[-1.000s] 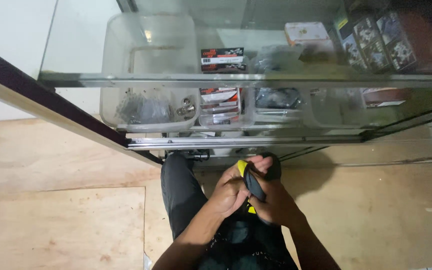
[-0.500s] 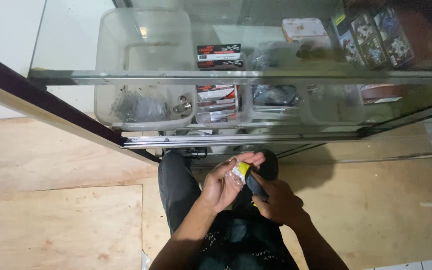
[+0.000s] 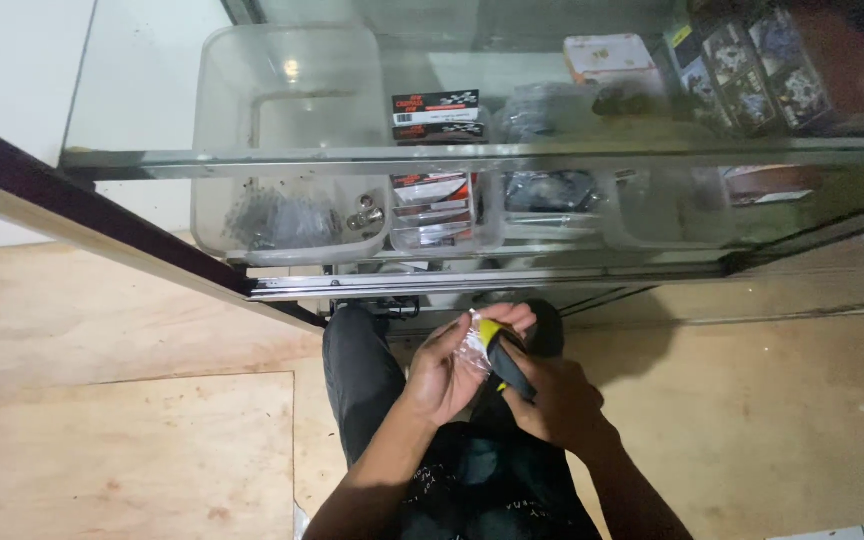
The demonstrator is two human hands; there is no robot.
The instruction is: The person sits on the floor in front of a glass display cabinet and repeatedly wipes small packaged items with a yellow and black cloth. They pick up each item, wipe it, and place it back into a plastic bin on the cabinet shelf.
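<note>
Head view: person stands at a glass display cabinet (image 3: 512, 160), looking down at both hands held over a plywood floor (image 3: 122, 440).
Left hand (image 3: 447, 375): fingers curled and pinched on a small clear plastic bag (image 3: 474, 345), thumb on top near the bag's upper edge.
Right hand (image 3: 552, 400): fingers wrapped shut around a black tool with a yellow tip (image 3: 504, 355); the yellow end pokes up into the bag.
Location of the work: in mid-air just below the cabinet's front rail, above the person's dark trousers; nothing carries it.
Cabinet shelf: clear plastic bin (image 3: 287, 140) at the left end holds small metal hardware; black-and-red packets (image 3: 437, 105) sit near the middle; printed cartons (image 3: 742, 70) at the right end.
Judged step: tool and bag are being worked against each other.
How to do it well: keep the bag pinched close to its mouth, hold the tool steady, move slowly so the thin film does not tear.
Unclear: bag contents cannot be told.
</note>
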